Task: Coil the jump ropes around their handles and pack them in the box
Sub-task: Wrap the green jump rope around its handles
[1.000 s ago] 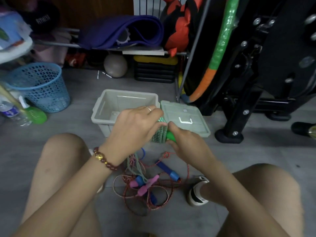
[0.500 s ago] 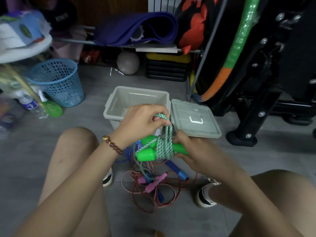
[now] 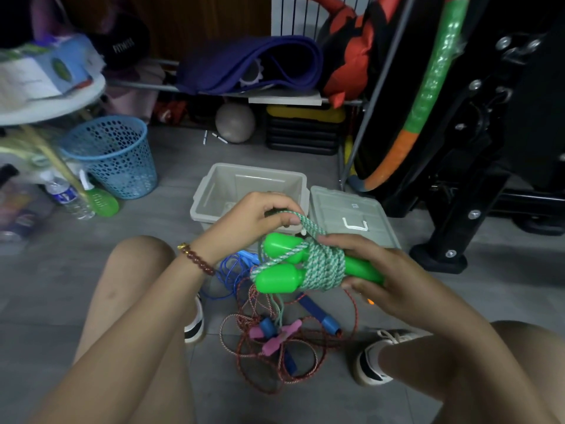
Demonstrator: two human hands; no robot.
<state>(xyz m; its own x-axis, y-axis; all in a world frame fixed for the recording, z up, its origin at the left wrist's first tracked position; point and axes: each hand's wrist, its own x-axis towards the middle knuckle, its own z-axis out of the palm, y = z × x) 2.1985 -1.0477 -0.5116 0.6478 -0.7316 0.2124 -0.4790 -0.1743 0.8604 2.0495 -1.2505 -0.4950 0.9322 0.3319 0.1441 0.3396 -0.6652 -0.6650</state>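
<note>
a person seated on a grey floor holds two green handles [image 3: 279, 264] side by side in the right hand [image 3: 371, 270], green-and-white rope [image 3: 324, 264] coiled around them. the left hand [image 3: 253, 218] pinches a strand of that rope above the handles. behind stand an open grey box [image 3: 253, 182] and its lid [image 3: 348, 212]; below, tangled red rope [image 3: 275, 356] with pink and blue handles lies between the feet.

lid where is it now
In the head view, the lid lies flat just right of the open box, beyond the right hand.
</note>
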